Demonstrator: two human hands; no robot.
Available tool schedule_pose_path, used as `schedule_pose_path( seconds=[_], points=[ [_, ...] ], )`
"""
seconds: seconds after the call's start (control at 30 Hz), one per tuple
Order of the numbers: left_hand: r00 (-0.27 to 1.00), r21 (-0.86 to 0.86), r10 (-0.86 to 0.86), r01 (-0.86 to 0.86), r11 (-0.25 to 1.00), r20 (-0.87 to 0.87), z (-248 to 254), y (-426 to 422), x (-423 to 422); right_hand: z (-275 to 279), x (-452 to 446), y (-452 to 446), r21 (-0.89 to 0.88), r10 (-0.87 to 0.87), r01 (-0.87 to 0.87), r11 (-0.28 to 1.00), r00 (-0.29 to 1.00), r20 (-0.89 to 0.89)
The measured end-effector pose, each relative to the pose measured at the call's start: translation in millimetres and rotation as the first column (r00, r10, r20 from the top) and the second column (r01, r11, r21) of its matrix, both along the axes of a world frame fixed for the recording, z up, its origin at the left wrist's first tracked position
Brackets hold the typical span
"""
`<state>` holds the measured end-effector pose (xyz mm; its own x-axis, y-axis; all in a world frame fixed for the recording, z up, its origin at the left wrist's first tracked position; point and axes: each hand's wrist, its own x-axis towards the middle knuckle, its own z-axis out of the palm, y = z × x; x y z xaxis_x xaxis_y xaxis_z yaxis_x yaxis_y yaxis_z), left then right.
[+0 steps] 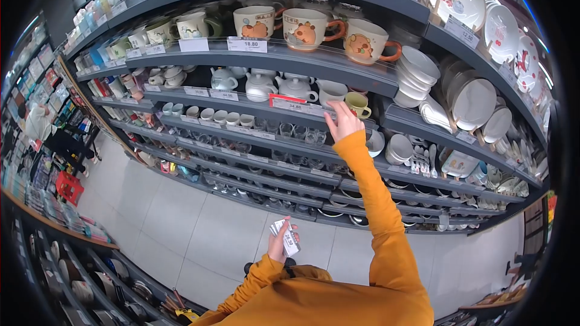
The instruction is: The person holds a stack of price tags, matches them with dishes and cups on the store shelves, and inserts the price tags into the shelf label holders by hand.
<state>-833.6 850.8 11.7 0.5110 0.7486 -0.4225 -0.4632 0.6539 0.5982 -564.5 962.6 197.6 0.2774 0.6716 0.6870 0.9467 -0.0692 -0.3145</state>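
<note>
My left hand (281, 242) is closed around several white price tags (289, 240), the front one reading 26.50, low over the tiled floor. My right hand (344, 119) is stretched out to the shelf edge, at the right end of a red-topped price label (296, 105). Its fingers are bent, and whether they grip anything is too small to tell. Behind it are a white cup (331, 92) and a yellow-green cup (358, 105). White teapots (261, 87) stand to the left on the same shelf.
Mugs with orange handles (303, 29) line the shelf above. Stacked white bowls (417, 72) and plates (474, 104) are on the right. Glassware fills lower shelves. At the far left, a person (39, 127) stands near a red basket (69, 187). Another shelf unit (84, 290) is at lower left.
</note>
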Motion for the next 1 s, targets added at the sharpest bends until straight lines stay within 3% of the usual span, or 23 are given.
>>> schedule_pose_path(
  seconds=[0.07,0.37,0.4,0.47,0.5,0.53,0.57,0.6,0.67,0.77,0.8,0.87,1.0],
  points=[
    [0.999,0.012,-0.035,0.035,0.999,-0.008,6,6,-5,-13,10,14,-0.031,-0.048,0.052,0.998,0.992,0.114],
    [0.999,0.015,0.019,-0.02,1.0,0.05,28,23,-12,23,9,2,0.117,0.095,-0.08,0.99,0.987,-0.128],
    [0.998,0.013,0.044,-0.044,0.999,0.043,37,26,-11,28,0,-10,0.093,0.122,-0.104,0.99,0.966,-0.226],
    [0.988,0.144,0.09,-0.107,0.984,0.122,43,33,-7,19,-29,-41,0.044,0.169,-0.166,0.985,0.889,-0.426],
    [0.981,0.205,0.109,-0.142,0.968,0.163,46,35,-7,-10,-46,-54,0.043,0.232,-0.266,0.963,0.736,-0.636],
    [0.986,0.158,0.104,-0.124,0.98,0.13,49,39,-8,-45,-65,-66,0.068,0.265,-0.359,0.931,0.534,-0.803],
    [0.991,0.109,0.097,-0.107,0.988,0.097,52,43,-9,-69,-87,-79,0.036,0.269,-0.504,0.863,0.398,-0.877],
    [0.988,0.197,0.062,-0.089,0.976,0.139,49,48,-8,-104,-107,-91,0.079,0.31,-0.622,0.779,0.273,-0.91],
    [0.985,0.334,0.018,-0.075,0.94,0.171,49,55,-6,-130,-143,-109,-0.092,-0.006,-0.638,0.764,0.136,-0.991],
    [0.987,0.241,0.064,-0.099,0.966,0.147,45,67,-21,-139,-148,-105,0.013,0.024,-0.7,0.714,0.005,-1.0],
    [0.984,0.201,0.109,-0.136,0.97,0.14,40,72,-28,-121,-148,-97,-0.022,-0.025,-0.723,0.69,0.007,-1.0],
    [0.978,0.17,0.167,-0.187,0.968,0.125,39,78,-37,-114,-140,-75,0.048,0.118,-0.781,0.622,0.034,-0.992],
    [0.968,0.122,0.214,-0.229,0.966,0.128,35,87,-59,-93,-147,-30,-0.062,0.088,-0.9,0.432,0.111,-0.99]
  ],
)
